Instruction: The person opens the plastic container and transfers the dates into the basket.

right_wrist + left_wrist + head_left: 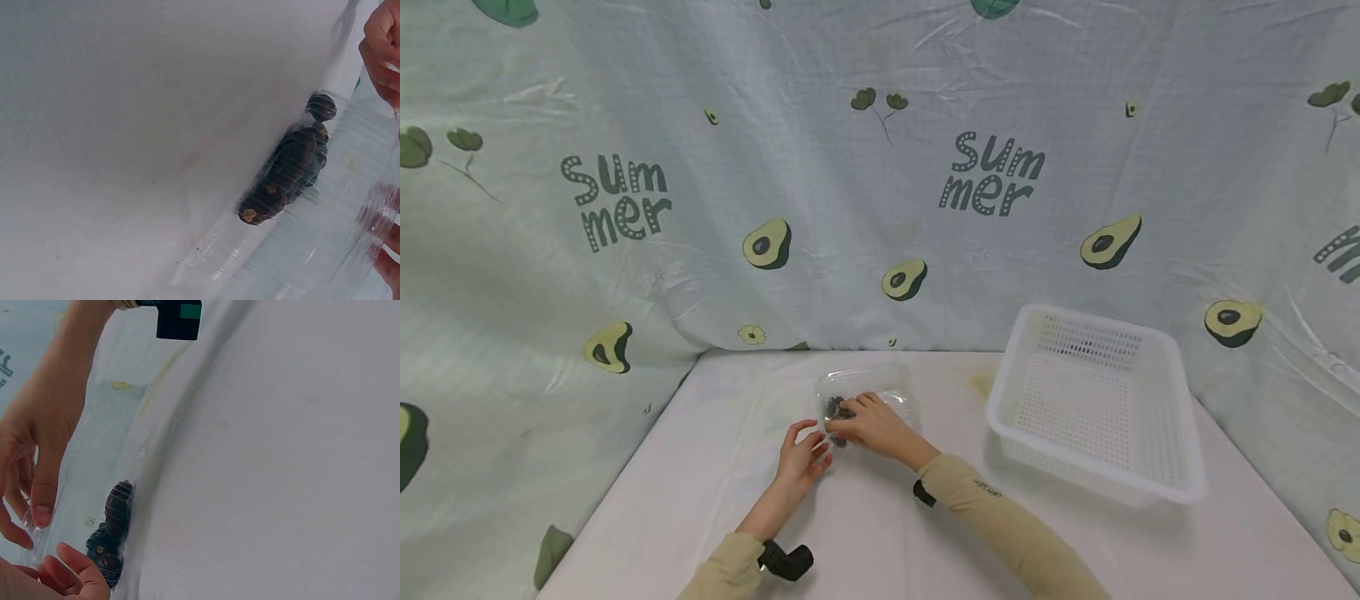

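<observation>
A clear plastic box (880, 377) lies on the white table, with several dark oval, fruit-like pieces (835, 407) gathered at its left end. In the right wrist view these dark pieces (294, 159) show tan spots at their ends through the ribbed plastic; their exact kind is unclear. My right hand (880, 429) reaches over the box from the right and pinches its thin edge between thumb and fingers. Close by the box's near left corner is my left hand (800, 460), its fingers loosely bent and spread. Whether those fingertips touch the plastic cannot be told.
A large white perforated basket (1093, 400) stands on the right side of the table (700, 500). Behind and beside the table hangs a pale sheet (820, 183) printed with avocados and lettering. Both wrists carry black straps with devices.
</observation>
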### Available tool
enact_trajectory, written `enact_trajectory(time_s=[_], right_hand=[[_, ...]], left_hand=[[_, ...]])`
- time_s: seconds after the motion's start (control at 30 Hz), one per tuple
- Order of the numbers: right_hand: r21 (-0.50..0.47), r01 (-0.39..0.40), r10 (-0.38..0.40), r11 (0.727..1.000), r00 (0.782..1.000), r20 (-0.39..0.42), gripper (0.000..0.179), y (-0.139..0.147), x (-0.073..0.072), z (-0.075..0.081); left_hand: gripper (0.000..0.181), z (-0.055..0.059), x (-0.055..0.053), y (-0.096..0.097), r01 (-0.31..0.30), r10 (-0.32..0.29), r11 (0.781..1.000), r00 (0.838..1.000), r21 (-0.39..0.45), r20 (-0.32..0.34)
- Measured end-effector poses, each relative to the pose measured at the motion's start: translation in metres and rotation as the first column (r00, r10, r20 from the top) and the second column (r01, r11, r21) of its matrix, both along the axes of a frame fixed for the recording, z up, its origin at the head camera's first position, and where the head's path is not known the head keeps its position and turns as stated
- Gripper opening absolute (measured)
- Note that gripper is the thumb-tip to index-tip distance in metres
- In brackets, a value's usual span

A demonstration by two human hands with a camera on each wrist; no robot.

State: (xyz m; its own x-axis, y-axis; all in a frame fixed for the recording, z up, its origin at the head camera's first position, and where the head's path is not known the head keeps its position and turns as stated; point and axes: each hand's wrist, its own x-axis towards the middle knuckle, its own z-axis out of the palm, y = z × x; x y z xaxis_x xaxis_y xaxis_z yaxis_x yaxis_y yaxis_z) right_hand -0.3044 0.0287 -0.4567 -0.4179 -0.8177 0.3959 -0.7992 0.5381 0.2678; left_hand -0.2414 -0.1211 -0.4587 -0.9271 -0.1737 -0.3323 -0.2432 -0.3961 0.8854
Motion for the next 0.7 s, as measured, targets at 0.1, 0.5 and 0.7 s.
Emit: enact_trajectory(time_s=[0.1, 0.5, 0.7], right_hand=[[-0.007, 0.001, -0.001, 1.000, 1.000, 0.003, 0.022, -0.002, 0.000, 0.001], [0.067, 0.061, -0.055, 0.996, 0.993, -0.101, 0.016, -0.014, 0.002, 0.000], [0.182, 0.102, -0.070, 0.978, 0.982, -0.178, 0.020, -0.019, 0.004, 0.000]], left_hand=[[0.019, -0.001, 0.000, -0.001, 0.012, -0.012, 1.000, 1.000, -0.001, 0.000], [0.012, -0.004, 0.003, -0.005, 0.033, -0.033, 0.999, 0.999, -0.031, -0.015], [0.008, -0.004, 0.002, -0.004, 0.010, -0.011, 0.998, 1.000, -0.063, -0.018]])
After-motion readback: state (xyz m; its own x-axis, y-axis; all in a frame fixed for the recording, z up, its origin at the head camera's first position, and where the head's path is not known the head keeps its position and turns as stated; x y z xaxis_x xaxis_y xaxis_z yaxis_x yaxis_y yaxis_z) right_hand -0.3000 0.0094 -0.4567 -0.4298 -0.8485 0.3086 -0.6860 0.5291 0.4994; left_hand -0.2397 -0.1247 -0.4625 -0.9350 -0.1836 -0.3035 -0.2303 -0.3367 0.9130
